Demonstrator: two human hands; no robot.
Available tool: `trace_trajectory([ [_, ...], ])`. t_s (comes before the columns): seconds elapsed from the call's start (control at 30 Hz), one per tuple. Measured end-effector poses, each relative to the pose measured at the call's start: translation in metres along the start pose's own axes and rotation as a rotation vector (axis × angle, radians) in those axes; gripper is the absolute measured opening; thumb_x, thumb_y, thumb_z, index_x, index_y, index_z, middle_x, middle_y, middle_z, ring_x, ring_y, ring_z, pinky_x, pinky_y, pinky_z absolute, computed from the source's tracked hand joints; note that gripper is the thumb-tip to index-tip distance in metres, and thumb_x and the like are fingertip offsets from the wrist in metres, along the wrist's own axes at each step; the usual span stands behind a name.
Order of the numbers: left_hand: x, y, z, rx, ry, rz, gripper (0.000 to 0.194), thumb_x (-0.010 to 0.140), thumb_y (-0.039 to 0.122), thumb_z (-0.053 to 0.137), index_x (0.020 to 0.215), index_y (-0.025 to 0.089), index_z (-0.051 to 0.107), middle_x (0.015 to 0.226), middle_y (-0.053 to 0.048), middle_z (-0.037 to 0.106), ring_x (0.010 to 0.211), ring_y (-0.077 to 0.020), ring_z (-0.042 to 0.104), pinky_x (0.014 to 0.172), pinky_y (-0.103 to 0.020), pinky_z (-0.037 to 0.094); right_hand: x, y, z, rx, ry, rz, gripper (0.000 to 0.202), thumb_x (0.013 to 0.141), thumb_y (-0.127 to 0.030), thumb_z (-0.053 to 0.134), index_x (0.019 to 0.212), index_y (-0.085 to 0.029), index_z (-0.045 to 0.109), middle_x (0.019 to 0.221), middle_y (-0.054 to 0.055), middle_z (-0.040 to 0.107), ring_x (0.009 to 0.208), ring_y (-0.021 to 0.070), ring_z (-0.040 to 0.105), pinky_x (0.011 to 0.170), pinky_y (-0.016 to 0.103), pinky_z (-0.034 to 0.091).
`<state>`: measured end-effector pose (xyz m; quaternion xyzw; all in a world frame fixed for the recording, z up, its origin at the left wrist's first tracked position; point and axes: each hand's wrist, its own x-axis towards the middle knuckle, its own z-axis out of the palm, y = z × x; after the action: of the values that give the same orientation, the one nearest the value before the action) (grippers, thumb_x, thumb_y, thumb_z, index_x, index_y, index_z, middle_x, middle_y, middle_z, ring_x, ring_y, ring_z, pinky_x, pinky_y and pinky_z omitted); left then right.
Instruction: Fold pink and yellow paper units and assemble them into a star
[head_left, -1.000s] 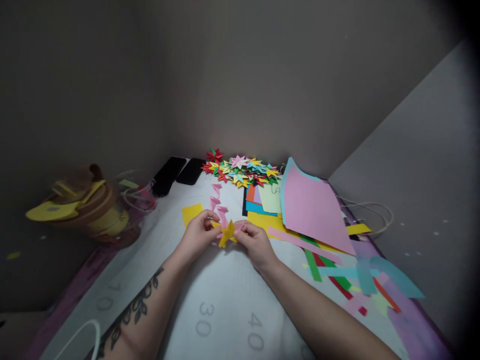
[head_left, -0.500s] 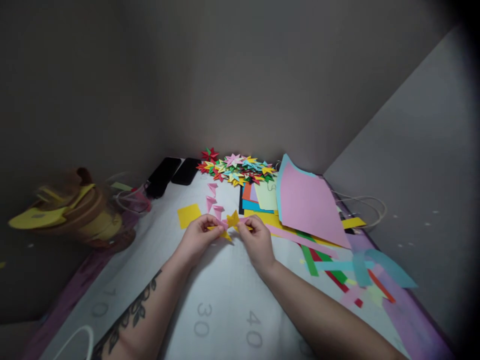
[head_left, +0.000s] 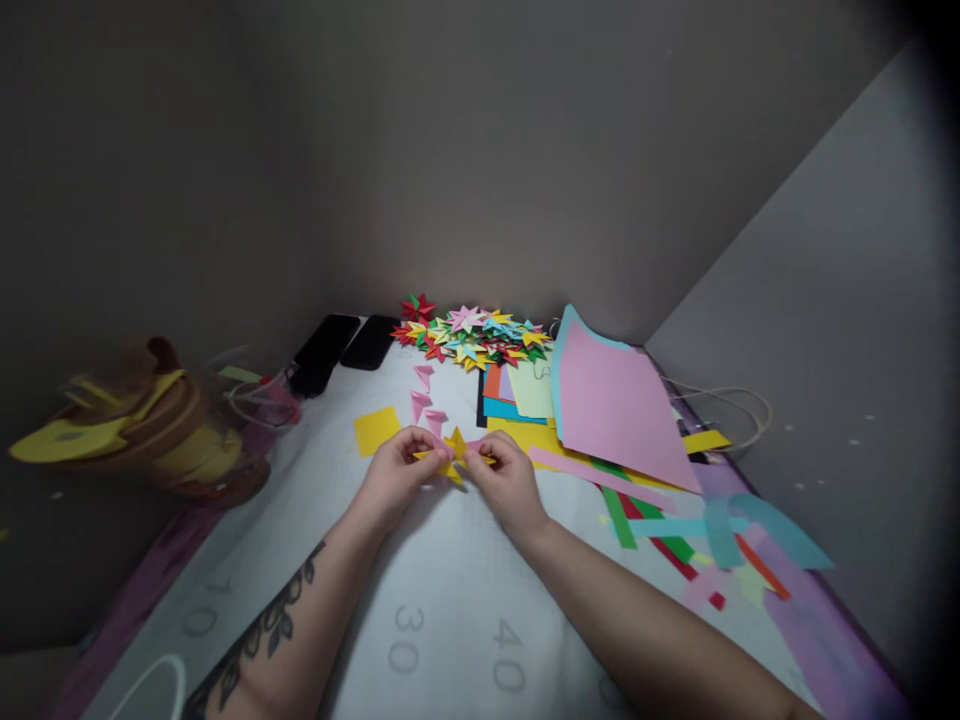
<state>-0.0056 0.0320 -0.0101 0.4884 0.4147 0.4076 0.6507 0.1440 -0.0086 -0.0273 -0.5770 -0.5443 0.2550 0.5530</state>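
Between my hands is a small folded piece of yellow and pink paper (head_left: 456, 443) with pointed tips. My left hand (head_left: 403, 470) pinches its left side, and my right hand (head_left: 506, 480) pinches its right side. Small folded pink pieces (head_left: 423, 377) lie in a short column just beyond my left hand. A yellow paper square (head_left: 376, 431) rests to the left of that hand. Farther back sits a heap of colourful folded paper stars (head_left: 472, 335).
Pink and blue sheets (head_left: 622, 400) lie at the right, with coloured strips (head_left: 675, 540) nearer me. Two dark phones (head_left: 371, 342) lie at the back left. A brown pot (head_left: 180, 430) with yellow paper stands at the left edge. A white cable (head_left: 157, 680) curves at the lower left.
My right hand has moved slightly left, towards my left hand. The right part of the folded piece has come closer to the left part.
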Motion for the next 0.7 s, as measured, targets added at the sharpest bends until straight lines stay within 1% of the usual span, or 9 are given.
trace_trajectory([
  [0.13, 0.0006, -0.0010, 0.0022, 0.010, 0.017, -0.004, 0.023, 0.065, 0.028, 0.074, 0.073, 0.014, 0.058, 0.069, 0.001, 0.061, 0.054, -0.0099, 0.059, 0.053, -0.023, 0.049, 0.0008, 0.0031, 0.0023, -0.005, -0.054, 0.019, 0.026, 0.077, -0.021, 0.059, 0.054, -0.019, 0.046, 0.063, -0.002, 0.047, 0.062, 0.0124, 0.046, 0.058, 0.025, 0.035],
  [0.3, 0.0013, -0.0035, 0.0024, 0.017, 0.029, -0.011, 0.025, 0.066, 0.031, 0.074, 0.076, 0.015, 0.058, 0.065, 0.001, 0.062, 0.050, -0.0107, 0.059, 0.052, -0.024, 0.048, 0.0008, 0.0034, 0.0023, 0.037, -0.079, 0.072, 0.023, 0.076, -0.021, 0.059, 0.055, -0.019, 0.050, 0.064, -0.002, 0.049, 0.061, 0.0124, 0.046, 0.058, 0.025, 0.035],
  [0.47, -0.0009, -0.0009, 0.0060, -0.016, 0.050, -0.027, 0.025, 0.064, 0.032, 0.074, 0.070, 0.014, 0.058, 0.061, 0.001, 0.062, 0.049, -0.0100, 0.057, 0.050, -0.021, 0.045, 0.0013, 0.0014, 0.0017, 0.064, -0.110, 0.077, 0.023, 0.077, -0.023, 0.058, 0.055, -0.018, 0.052, 0.065, -0.002, 0.050, 0.063, 0.0125, 0.049, 0.060, 0.025, 0.037],
  [0.57, -0.0026, 0.0017, 0.0082, -0.021, 0.068, -0.051, 0.024, 0.063, 0.032, 0.075, 0.067, 0.014, 0.060, 0.059, 0.001, 0.062, 0.050, -0.0102, 0.057, 0.050, -0.021, 0.044, 0.0020, 0.0004, 0.0025, 0.064, -0.114, 0.095, 0.026, 0.076, -0.024, 0.059, 0.052, -0.018, 0.051, 0.063, -0.002, 0.049, 0.062, 0.0125, 0.049, 0.059, 0.025, 0.038],
  [0.7, -0.0033, 0.0022, 0.0097, 0.027, 0.104, -0.016, 0.020, 0.063, 0.030, 0.074, 0.064, 0.013, 0.063, 0.057, 0.000, 0.061, 0.050, -0.0086, 0.054, 0.049, -0.019, 0.042, 0.0024, 0.0000, 0.0029, 0.072, -0.102, 0.147, 0.024, 0.075, -0.026, 0.059, 0.053, -0.018, 0.053, 0.061, -0.002, 0.049, 0.060, 0.0124, 0.047, 0.057, 0.025, 0.037],
])
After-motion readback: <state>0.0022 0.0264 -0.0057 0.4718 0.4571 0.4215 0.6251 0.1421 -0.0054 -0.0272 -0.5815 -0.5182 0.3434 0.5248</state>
